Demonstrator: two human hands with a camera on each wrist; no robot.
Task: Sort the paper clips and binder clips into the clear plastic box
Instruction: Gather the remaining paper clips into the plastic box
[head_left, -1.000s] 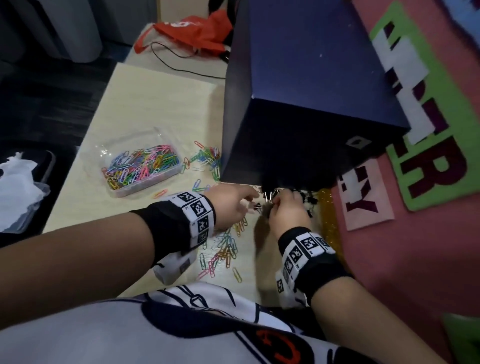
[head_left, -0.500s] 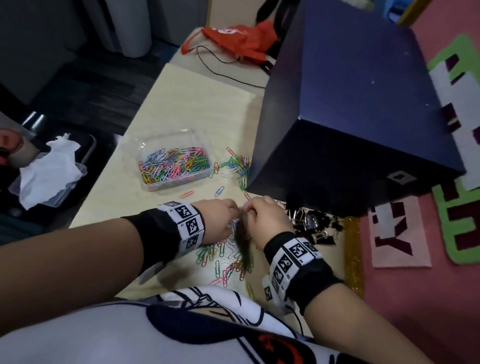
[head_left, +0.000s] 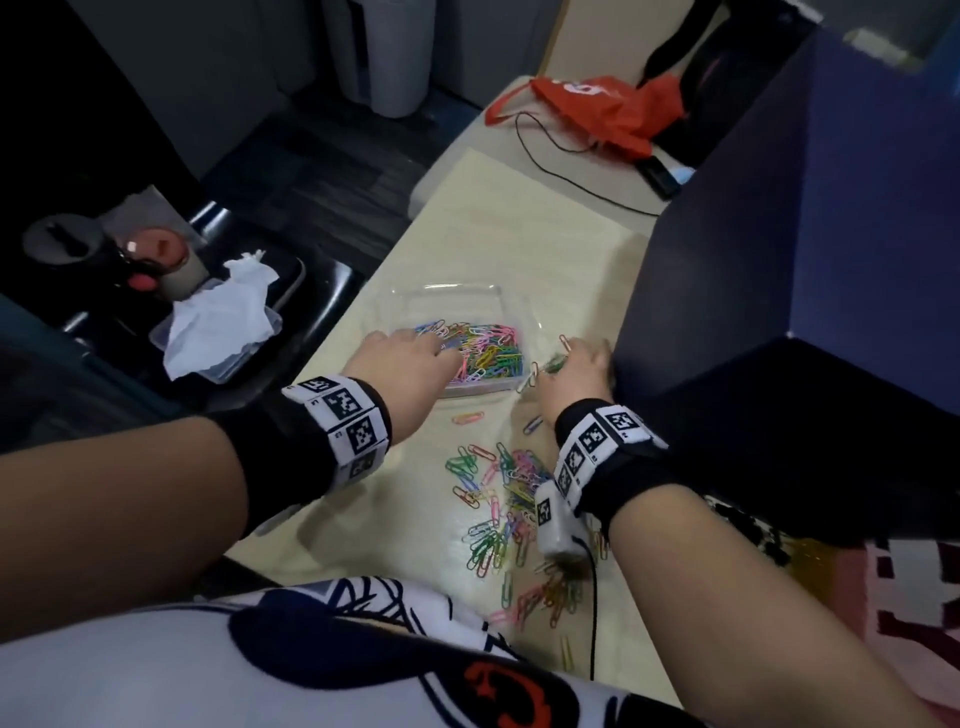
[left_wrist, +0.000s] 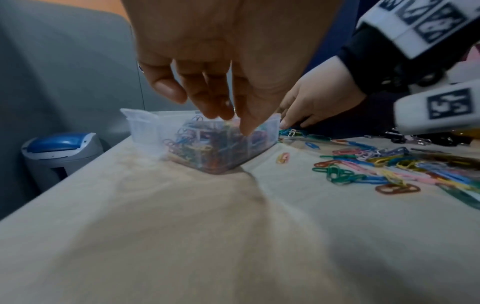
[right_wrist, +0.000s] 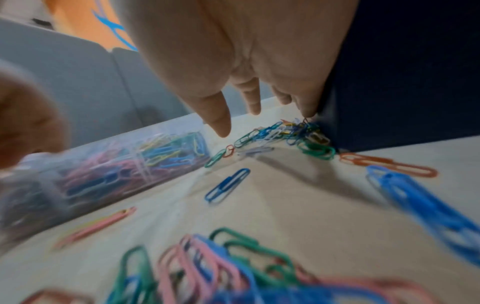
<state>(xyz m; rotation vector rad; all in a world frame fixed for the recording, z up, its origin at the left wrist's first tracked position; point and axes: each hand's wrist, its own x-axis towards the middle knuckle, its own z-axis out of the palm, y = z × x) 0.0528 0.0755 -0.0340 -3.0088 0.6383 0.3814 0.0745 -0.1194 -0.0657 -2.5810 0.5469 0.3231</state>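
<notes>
The clear plastic box (head_left: 462, 287) (left_wrist: 145, 131) (right_wrist: 116, 164) sits mid-table, half full of coloured paper clips. My left hand (head_left: 447, 353) (left_wrist: 228, 121) hovers over its near side with fingers pointing loosely down into it, and nothing is plainly held. My right hand (head_left: 576, 358) (right_wrist: 259, 121) is just right of the box. Its straight, spread fingers reach down onto a small pile of clips (right_wrist: 293, 133) against the dark box. Several loose paper clips (head_left: 504, 493) (left_wrist: 376, 168) lie nearer me. Black binder clips (head_left: 748, 525) (left_wrist: 405, 137) show partly behind my right forearm.
A big dark blue box (head_left: 779, 234) stands on the table's right half, close to my right hand. A red bag (head_left: 608, 109) and a black cable (head_left: 550, 156) lie at the far end. The table's left edge drops to a chair holding a tissue-filled tub (head_left: 218, 322).
Both hands have moved forward and left, away from the binder clips under the dark box. The left is now over the clear box, the right on the small clip pile beside it.
</notes>
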